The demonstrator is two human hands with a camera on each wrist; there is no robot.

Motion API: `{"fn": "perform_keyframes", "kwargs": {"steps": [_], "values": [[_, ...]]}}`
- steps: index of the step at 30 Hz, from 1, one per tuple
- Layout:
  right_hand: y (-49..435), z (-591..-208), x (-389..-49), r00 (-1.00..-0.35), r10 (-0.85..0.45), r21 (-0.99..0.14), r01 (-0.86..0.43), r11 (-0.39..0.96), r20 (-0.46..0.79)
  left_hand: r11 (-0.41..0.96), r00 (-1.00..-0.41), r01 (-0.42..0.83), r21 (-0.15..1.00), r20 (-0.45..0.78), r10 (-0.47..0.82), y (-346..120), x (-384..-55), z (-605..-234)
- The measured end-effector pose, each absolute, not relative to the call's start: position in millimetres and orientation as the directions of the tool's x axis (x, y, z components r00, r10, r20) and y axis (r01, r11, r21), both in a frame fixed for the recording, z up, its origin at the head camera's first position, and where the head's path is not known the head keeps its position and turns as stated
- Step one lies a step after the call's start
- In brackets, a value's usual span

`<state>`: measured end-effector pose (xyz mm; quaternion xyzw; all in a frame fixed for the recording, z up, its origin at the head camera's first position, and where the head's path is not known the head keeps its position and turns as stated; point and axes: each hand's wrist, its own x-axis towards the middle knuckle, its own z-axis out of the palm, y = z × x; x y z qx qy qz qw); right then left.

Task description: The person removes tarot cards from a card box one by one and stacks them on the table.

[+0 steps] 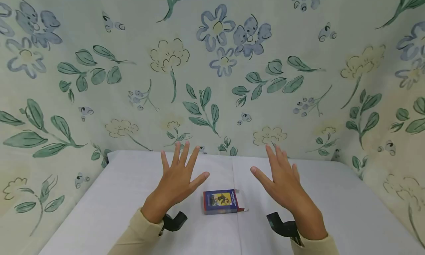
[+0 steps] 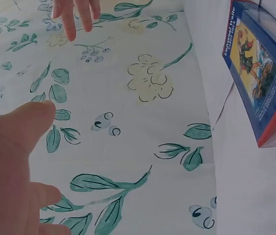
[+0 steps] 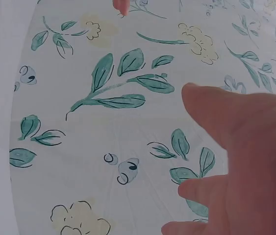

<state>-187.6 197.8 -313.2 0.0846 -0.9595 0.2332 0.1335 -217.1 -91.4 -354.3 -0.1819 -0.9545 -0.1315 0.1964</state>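
A small blue card box (image 1: 220, 202) with a yellow picture and red edges lies on the white table (image 1: 132, 177). Its right end shows a raised flap. In the head view my left hand (image 1: 176, 179) is held up to the left of the box, fingers spread and straight, touching nothing. To the right of the box, my right hand (image 1: 283, 179) hovers with its fingers extended and thumb pointing inward, also holding nothing. The left wrist view shows the same box (image 2: 258, 68) at its right side, apart from the left thumb (image 2: 20, 125).
Behind the table hangs a cloth (image 1: 212, 111) printed with flowers and leaves, which continues down both sides. A black wrist camera (image 1: 175, 221) sits on the left wrist, and another black camera (image 1: 282, 225) on the right. Both sleeves are beige.
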Motion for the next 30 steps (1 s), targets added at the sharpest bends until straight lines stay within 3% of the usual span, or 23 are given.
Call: {"fn": "perform_keyframes", "kwargs": {"steps": [8,21,30], "values": [[196.1,-312.4,-190.4,-0.948,-0.118,-0.455,-0.249,0.855,0.297,0.882,-0.824,0.432,0.186,0.478,0.303,-87.3,-224.5,-363.8],[200.8,-320.7,-200.8,-0.942,-0.108,-0.533,-0.271,0.802,0.317,0.861,-0.831,0.456,0.226,0.455,0.320,-72.7,-229.2,-375.8],[194.6,-342.7,-202.6,-0.968,-0.040,-0.592,-0.185,0.784,0.250,0.833,-0.836,0.469,0.294,0.451,0.312,-68.0,-223.1,-393.3]]}}
